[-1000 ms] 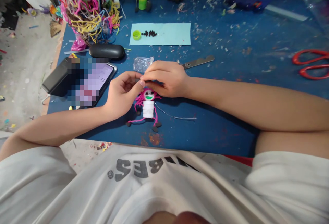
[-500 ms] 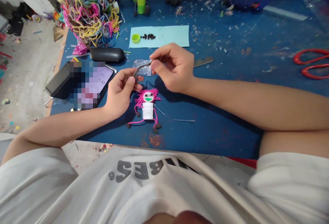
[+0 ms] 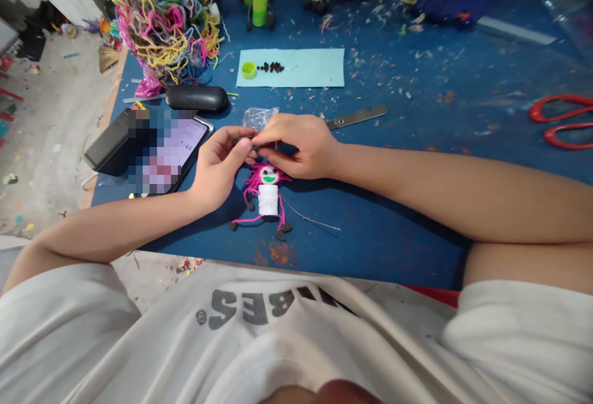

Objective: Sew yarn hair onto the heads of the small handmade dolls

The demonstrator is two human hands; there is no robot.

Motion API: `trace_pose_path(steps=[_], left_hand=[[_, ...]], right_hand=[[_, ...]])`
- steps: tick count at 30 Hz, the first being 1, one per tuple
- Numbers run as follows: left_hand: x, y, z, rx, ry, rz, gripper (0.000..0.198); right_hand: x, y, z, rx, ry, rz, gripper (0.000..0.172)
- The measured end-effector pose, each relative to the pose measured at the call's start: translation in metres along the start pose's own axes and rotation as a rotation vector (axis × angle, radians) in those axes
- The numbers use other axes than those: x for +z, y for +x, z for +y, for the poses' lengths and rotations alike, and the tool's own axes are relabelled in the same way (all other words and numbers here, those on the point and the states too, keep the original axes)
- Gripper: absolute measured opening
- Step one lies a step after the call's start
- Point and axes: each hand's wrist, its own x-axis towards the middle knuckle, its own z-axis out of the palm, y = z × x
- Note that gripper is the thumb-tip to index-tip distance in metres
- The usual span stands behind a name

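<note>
My left hand is closed, thumb and fingers pinching a thin grey-brown strip that is now mostly hidden. My right hand is also closed, its fingertips meeting the left ones on the same strip. Just below the fingertips, a small doll lies on the blue table. It has pink yarn hair, a white stacked body, a face with a green mouth, and pink yarn limbs ending in dark pads. A thin pale thread trails from the doll to the right. Behind the fingers lies a clear plastic bag.
A light blue sheet holds a green cap and black beads. Around it are a yarn pile, a black case, a phone, a metal blade, red scissors and a blue glue gun.
My right hand has come down and left to the left fingertips, so the strip stretched between them is now mostly hidden. The thread's free end has shifted slightly.
</note>
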Motion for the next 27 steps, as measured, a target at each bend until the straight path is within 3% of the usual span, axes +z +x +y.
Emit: trace_pose_path(steps=[2, 5, 10, 14, 17, 24, 27], left_hand=[[0.002, -0.001, 0.000, 0.015, 0.039, -0.013, 0.059], [0.003, -0.002, -0.001, 0.015, 0.061, -0.031, 0.063], [-0.002, -0.003, -0.009, 0.008, 0.044, -0.048, 0.058], [-0.008, -0.002, -0.014, 0.054, 0.090, -0.110, 0.043], [-0.011, 0.000, -0.016, 0.096, 0.140, -0.114, 0.036], [-0.009, -0.002, -0.012, 0.156, 0.108, -0.091, 0.051], [-0.004, -0.004, -0.008, 0.111, 0.108, -0.049, 0.047]], right_hand=[[0.000, 0.000, -0.001, -0.001, 0.000, 0.000, 0.016], [0.001, -0.002, -0.001, 0.034, -0.006, 0.003, 0.018], [0.002, -0.005, 0.001, 0.098, -0.039, -0.028, 0.030], [0.005, -0.003, 0.005, 0.058, -0.091, 0.036, 0.029], [0.006, -0.003, 0.008, 0.084, -0.093, 0.003, 0.031], [0.011, -0.005, 0.001, 0.119, -0.042, -0.005, 0.032], [0.011, -0.001, 0.008, 0.275, 0.056, 0.090, 0.036]])
